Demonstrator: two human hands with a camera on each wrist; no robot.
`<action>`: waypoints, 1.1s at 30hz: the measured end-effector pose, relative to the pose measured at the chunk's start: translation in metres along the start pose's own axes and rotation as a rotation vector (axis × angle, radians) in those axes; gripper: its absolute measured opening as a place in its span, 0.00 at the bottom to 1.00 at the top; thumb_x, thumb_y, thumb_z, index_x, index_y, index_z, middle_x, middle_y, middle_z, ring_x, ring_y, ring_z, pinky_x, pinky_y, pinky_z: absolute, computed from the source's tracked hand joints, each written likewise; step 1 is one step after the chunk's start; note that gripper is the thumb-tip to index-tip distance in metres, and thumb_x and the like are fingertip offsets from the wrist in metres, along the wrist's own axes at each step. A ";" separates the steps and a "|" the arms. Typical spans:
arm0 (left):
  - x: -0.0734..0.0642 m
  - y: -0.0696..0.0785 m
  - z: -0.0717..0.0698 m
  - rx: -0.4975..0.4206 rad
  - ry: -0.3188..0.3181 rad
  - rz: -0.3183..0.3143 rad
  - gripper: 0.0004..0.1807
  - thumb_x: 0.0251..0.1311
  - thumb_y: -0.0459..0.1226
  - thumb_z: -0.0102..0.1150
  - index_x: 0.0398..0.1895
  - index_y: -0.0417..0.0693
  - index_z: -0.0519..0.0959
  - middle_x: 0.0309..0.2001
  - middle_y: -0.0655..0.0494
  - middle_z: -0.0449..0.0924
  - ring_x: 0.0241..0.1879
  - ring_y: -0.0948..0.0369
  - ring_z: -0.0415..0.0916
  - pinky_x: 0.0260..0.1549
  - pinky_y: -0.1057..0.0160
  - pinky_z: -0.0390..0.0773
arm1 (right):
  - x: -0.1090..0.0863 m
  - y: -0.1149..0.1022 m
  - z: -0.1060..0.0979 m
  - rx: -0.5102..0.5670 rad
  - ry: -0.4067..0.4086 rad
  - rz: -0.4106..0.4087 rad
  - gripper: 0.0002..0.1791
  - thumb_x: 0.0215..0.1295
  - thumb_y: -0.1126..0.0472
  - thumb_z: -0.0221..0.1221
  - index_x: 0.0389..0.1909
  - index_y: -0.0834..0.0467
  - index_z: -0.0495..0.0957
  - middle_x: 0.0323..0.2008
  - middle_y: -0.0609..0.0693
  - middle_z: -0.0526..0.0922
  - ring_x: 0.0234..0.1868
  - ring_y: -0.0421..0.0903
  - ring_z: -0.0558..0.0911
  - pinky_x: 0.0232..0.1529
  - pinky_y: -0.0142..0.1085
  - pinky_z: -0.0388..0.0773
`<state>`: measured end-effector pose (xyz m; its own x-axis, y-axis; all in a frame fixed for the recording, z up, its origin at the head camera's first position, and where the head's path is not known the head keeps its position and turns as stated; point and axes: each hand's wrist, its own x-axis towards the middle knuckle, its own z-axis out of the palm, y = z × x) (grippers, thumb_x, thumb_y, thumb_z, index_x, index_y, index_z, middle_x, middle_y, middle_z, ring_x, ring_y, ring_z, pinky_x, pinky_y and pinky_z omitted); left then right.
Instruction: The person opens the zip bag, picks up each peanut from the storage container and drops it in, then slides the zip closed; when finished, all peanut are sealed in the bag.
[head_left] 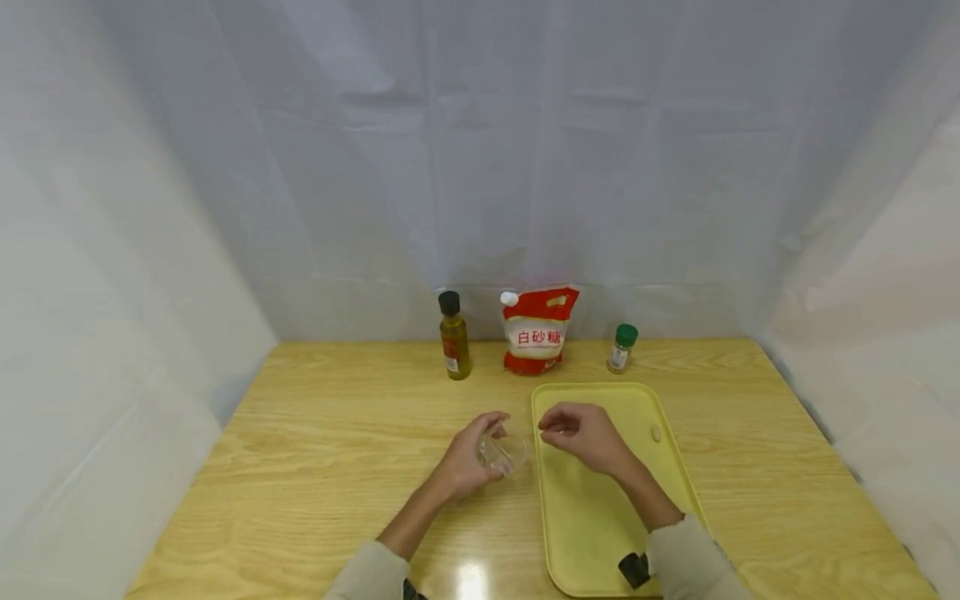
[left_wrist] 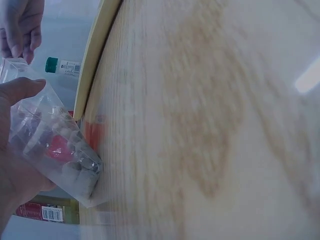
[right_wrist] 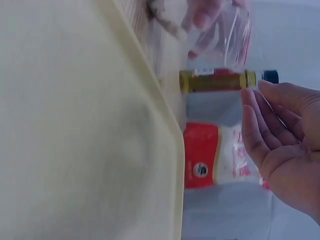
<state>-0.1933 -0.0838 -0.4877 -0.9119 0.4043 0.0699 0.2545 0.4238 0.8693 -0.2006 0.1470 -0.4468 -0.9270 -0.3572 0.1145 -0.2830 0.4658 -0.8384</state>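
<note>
My left hand (head_left: 465, 462) grips a clear zip bag (left_wrist: 52, 135) above the table, left of the yellow tray. Pale, greyish lumps (left_wrist: 82, 177) lie in its lower end; their kind is unclear. Red shows through the plastic. Over the tray's left edge is my right hand (head_left: 588, 437), its fingers loosely bent and the thumb near the fingertips. Seen from the right wrist, this hand (right_wrist: 287, 135) stands apart from the bag, with nothing visible between its fingers. A small pale oval piece (head_left: 656, 433) lies on the tray (head_left: 600, 517).
At the back of the wooden table (head_left: 322, 442) stand an oil bottle (head_left: 454, 337) with a black cap, a red and white sugar pouch (head_left: 536, 333) and a small green-capped jar (head_left: 622, 350). Pale sheeting (head_left: 480, 167) hangs behind and on both sides.
</note>
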 end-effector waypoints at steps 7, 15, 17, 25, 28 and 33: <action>0.001 -0.002 0.000 0.006 -0.003 0.016 0.42 0.42 0.24 0.65 0.66 0.49 0.64 0.54 0.47 0.74 0.58 0.50 0.70 0.57 0.49 0.72 | -0.011 0.024 -0.028 -0.066 0.012 0.016 0.09 0.60 0.64 0.62 0.40 0.62 0.81 0.38 0.55 0.85 0.38 0.46 0.83 0.37 0.30 0.80; 0.001 -0.002 -0.001 0.003 -0.015 0.029 0.42 0.43 0.24 0.63 0.66 0.48 0.64 0.55 0.46 0.74 0.58 0.50 0.70 0.53 0.53 0.74 | -0.017 0.050 -0.059 -0.131 -0.014 0.033 0.12 0.61 0.64 0.60 0.45 0.64 0.79 0.42 0.60 0.83 0.42 0.50 0.82 0.39 0.30 0.79; 0.001 -0.001 -0.002 0.002 -0.015 0.028 0.41 0.43 0.25 0.64 0.66 0.47 0.63 0.55 0.46 0.74 0.58 0.50 0.70 0.53 0.52 0.74 | -0.019 0.056 -0.067 -0.171 -0.024 0.044 0.12 0.62 0.65 0.59 0.45 0.64 0.79 0.42 0.59 0.83 0.41 0.49 0.82 0.39 0.30 0.79; 0.001 -0.001 -0.002 0.013 -0.009 0.036 0.41 0.45 0.26 0.64 0.66 0.47 0.63 0.54 0.46 0.74 0.58 0.50 0.71 0.55 0.50 0.73 | -0.024 0.073 -0.092 -0.260 -0.050 0.106 0.10 0.61 0.67 0.58 0.42 0.65 0.80 0.40 0.58 0.82 0.37 0.46 0.77 0.31 0.33 0.75; 0.001 0.000 -0.002 0.015 -0.009 0.043 0.40 0.45 0.26 0.65 0.66 0.46 0.63 0.54 0.46 0.74 0.58 0.50 0.71 0.54 0.51 0.74 | -0.026 0.080 -0.098 -0.283 -0.044 0.175 0.10 0.60 0.67 0.58 0.42 0.64 0.80 0.40 0.58 0.82 0.37 0.45 0.76 0.30 0.32 0.74; 0.001 0.000 -0.002 0.026 -0.009 0.025 0.41 0.45 0.27 0.65 0.66 0.48 0.63 0.54 0.47 0.74 0.58 0.51 0.71 0.50 0.57 0.75 | -0.030 0.090 -0.107 -0.308 -0.038 0.231 0.10 0.57 0.69 0.59 0.41 0.65 0.81 0.39 0.59 0.82 0.36 0.47 0.77 0.30 0.35 0.75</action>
<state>-0.1950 -0.0852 -0.4868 -0.9022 0.4224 0.0869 0.2857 0.4344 0.8542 -0.2244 0.2862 -0.4684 -0.9669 -0.2412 -0.0834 -0.1336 0.7568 -0.6398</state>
